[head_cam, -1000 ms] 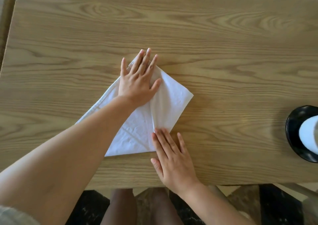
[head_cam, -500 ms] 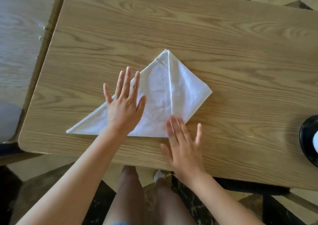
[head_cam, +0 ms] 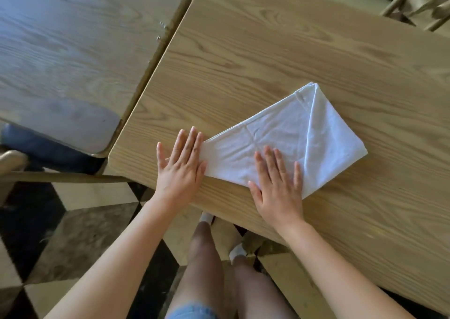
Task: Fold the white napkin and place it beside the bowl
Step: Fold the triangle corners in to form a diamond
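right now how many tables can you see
2: the table holding the white napkin, and a second table butted against its left side.

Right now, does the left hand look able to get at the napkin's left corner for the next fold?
Probably yes. The left hand lies flat on the table right at the tapering left end of the white napkin, apparently covering its tip. Nothing stands between them; the right hand presses farther right.
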A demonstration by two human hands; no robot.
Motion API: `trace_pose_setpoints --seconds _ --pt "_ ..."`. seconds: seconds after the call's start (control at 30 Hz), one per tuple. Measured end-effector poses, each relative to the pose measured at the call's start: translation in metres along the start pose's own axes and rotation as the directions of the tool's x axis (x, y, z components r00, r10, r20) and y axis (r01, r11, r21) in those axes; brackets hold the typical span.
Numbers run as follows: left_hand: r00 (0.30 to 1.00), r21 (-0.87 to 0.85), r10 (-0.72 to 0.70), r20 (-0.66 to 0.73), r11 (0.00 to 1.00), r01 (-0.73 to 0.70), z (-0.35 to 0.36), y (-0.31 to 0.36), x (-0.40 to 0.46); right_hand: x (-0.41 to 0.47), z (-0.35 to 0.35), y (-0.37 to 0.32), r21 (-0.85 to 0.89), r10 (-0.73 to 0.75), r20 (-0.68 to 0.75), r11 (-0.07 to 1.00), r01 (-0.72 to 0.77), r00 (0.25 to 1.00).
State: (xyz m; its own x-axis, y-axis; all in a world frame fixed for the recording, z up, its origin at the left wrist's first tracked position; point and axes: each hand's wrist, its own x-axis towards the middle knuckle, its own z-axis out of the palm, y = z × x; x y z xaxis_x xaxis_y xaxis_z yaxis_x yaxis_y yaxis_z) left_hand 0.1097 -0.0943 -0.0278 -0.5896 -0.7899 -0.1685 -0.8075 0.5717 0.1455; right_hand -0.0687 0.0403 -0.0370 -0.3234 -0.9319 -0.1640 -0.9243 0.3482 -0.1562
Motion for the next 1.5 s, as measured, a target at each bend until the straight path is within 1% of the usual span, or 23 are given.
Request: trace_pose_setpoints --seconds 0.07,0.13,0.23,0.33,0.4,0.5,0.57,0.6,0.63,0.7,0.77,0.9,1.0,1.07,1.13,1.17,1.2,1.23,1.27,1.3,1.33,1.4,1.5 --pt "0.998 -0.05 -0.051 0.024 0.997 0.052 -0.005 -0.006 -0.002 0.0 0.0 0.0 -0.01 0.004 0.004 1.0 -0.004 1.0" --pt "0.999 -0.042 -0.049 0.02 0.998 0.05 -0.014 -0.007 -0.002 -0.001 0.0 -0.001 -0.024 0.01 0.019 1.0 -0.01 1.0" --pt "0.997 -0.063 -0.071 -0.031 0.996 0.069 -0.027 -0.006 0.002 -0.001 -0.001 0.0 -0.032 0.005 0.036 0.999 -0.004 0.999" --pt "0.964 -0.235 -0.264 0.01 0.937 0.259 -0.039 -0.008 0.007 -0.001 -0.003 -0.003 -0.011 -0.002 0.02 1.0 0.003 1.0" --pt "0.935 -0.258 -0.345 0.078 0.899 0.354 -0.044 -0.013 0.011 0.0 -0.004 -0.009 0.017 -0.013 -0.006 1.0 0.013 1.0" --pt "0.947 -0.24 -0.305 0.102 0.916 0.321 -0.05 -0.017 0.018 0.006 -0.008 -0.02 0.061 -0.038 -0.05 0.997 0.041 0.998" --pt "0.937 -0.309 -0.316 0.151 0.885 0.348 -0.054 -0.016 0.021 0.013 -0.012 -0.031 0.11 -0.071 -0.106 0.99 0.083 0.992" --pt "0.923 -0.404 -0.333 0.194 0.83 0.384 -0.058 -0.014 0.021 0.017 -0.015 -0.037 0.15 -0.093 -0.147 0.982 0.115 0.985" --pt "0.909 -0.54 -0.34 0.242 0.731 0.417 -0.062 -0.01 0.023 0.021 -0.02 -0.042 0.193 -0.11 -0.194 0.97 0.148 0.975" --pt "0.886 -0.779 -0.316 0.338 0.434 0.452 -0.073 0.002 0.023 0.027 -0.03 -0.054 0.281 -0.135 -0.273 0.936 0.214 0.952" --pt "0.873 -0.864 -0.259 0.413 0.191 0.466 -0.082 0.013 0.021 0.032 -0.039 -0.061 0.358 -0.136 -0.333 0.897 0.259 0.933" --pt "0.862 -0.874 -0.148 0.485 -0.04 0.485 -0.093 0.03 0.021 0.038 -0.05 -0.06 0.418 -0.025 -0.434 0.88 0.226 0.9" --pt "0.855 -0.848 -0.044 0.517 -0.159 0.505 -0.096 0.042 0.025 0.039 -0.06 -0.047 0.579 0.114 -0.379 0.803 0.139 0.919" --pt "0.879 -0.868 0.007 0.478 -0.151 0.473 -0.096 0.052 0.029 0.041 -0.069 -0.034 0.644 0.162 -0.37 0.754 0.126 0.915" --pt "0.922 -0.92 -0.019 0.387 -0.077 0.384 -0.092 0.065 0.033 0.046 -0.078 -0.015 0.674 0.228 -0.371 0.733 0.092 0.9" --pt "0.949 -0.951 -0.068 0.309 0.015 0.31 -0.087 0.071 0.034 0.05 -0.083 -0.004 0.706 0.282 -0.343 0.707 0.048 0.896" --pt "0.974 -0.965 -0.124 0.19 0.158 0.208 -0.08 0.077 0.037 0.055 -0.086 0.008 0.737 0.339 -0.296 0.676 -0.012 0.893" --pt "0.988 -0.936 -0.15 0.039 0.341 0.089 -0.072 0.081 0.039 0.061 -0.088 0.021 0.753 0.388 -0.236 0.653 -0.085 0.891" --pt "0.987 -0.852 -0.116 -0.107 0.522 -0.031 -0.065 0.084 0.043 0.067 -0.089 0.033 0.755 0.423 -0.173 0.637 -0.156 0.889" --pt "0.976 -0.742 -0.025 -0.218 0.654 -0.149 -0.057 0.088 0.048 0.074 -0.089 0.045 0.746 0.443 -0.12 0.631 -0.214 0.889" --pt "0.954 -0.634 0.095 -0.284 0.728 -0.261 -0.047 0.091 0.054 0.082 -0.089 0.055 0.73 0.442 -0.089 0.638 -0.243 0.893" --pt "0.888 -0.443 0.307 -0.343 0.78 -0.441 -0.028 0.099 0.067 0.097 -0.089 0.072 0.682 0.412 -0.063 0.683 -0.262 0.909" --pt "0.836 -0.245 0.465 -0.291 0.809 -0.535 -0.01 0.114 0.081 0.122 -0.091 0.091 0.541 0.385 -0.037 0.784 -0.305 0.922"
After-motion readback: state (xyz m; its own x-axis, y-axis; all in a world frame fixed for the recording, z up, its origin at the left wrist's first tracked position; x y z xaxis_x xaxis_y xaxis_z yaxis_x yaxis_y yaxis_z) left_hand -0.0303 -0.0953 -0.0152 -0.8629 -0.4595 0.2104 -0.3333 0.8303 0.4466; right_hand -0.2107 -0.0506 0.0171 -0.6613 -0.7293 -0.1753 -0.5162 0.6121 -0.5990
